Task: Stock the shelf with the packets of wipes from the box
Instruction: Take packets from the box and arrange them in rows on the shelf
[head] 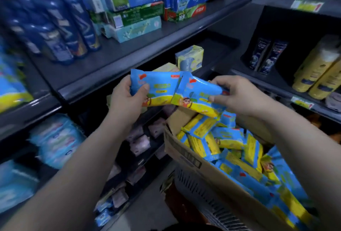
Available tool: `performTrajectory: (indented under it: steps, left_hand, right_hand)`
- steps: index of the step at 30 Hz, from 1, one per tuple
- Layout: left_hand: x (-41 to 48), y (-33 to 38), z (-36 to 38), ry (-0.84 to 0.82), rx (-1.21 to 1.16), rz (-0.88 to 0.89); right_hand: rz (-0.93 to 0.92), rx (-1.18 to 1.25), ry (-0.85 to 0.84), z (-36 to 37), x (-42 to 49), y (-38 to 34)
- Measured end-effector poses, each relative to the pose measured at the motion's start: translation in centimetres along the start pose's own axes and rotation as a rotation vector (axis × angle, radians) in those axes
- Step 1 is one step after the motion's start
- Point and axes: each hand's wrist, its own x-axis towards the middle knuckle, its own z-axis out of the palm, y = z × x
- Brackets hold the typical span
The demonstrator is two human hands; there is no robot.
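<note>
Your left hand (127, 98) grips one blue-and-yellow packet of wipes (156, 87) by its left end, thumb across the front and fingers curled behind. Your right hand (234, 96) pinches a second packet (199, 98) by its right end, thumb beneath and fingers over the top edge. The second packet tilts down to the right, and its left corner overlaps the right end of the first. You hold both in the air just above the far left corner of the open cardboard box (184, 155). The box is filled with a loose jumble of the same packets (230, 147), some flat and some on edge, and it rests on a grey slatted crate (193, 184). Behind your hands, in the bay under the upper shelf (110, 61), stand yellow-green packs (190, 57). On the upper shelf itself, blue bottles (64, 33) crowd the left end and stacked toothpaste cartons (132, 15) sit towards the back edge. On the right-hand unit, two dark bottles (265, 55) stand near its left end, with yellow bottles (317, 72) beside them at the right.
</note>
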Motion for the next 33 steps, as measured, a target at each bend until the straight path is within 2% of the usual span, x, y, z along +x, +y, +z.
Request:
performTrajectory:
  steps: [5, 11, 16, 23, 25, 27, 33]
  left_hand:
    - [-0.4, 2.2, -8.2, 0.141, -0.022, 0.008]
    - [-2.6, 4.1, -19.3, 0.309, 0.061, 0.025]
    - [-5.3, 4.4, -28.5, 0.479, 0.209, 0.020]
    - [-7.5, 3.9, -38.1, 0.657, 0.188, 0.006]
    - [-7.5, 3.5, -40.2, 0.664, 0.239, -0.026]
    - [-7.5, 3.3, -41.5, 0.601, 0.312, -0.091]
    - [-7.2, 2.8, -43.3, 0.492, 0.662, -0.252]
  right_hand:
    - [-0.148, 0.063, -0.057, 1.7, 4.4, -6.5]
    - [-0.319, 0.087, -0.123, 6.1, 8.5, -16.0]
    - [-0.446, 0.077, -0.182, 10.7, 11.1, -23.5]
    - [-0.572, -0.010, -0.218, 16.8, 14.0, -32.4]
    - [-0.609, -0.085, -0.213, 18.2, 14.9, -34.2]
    - [-0.612, -0.160, -0.229, 19.3, 15.9, -35.5]
    - [-0.519, -0.427, -0.369, 21.1, 17.7, -36.3]
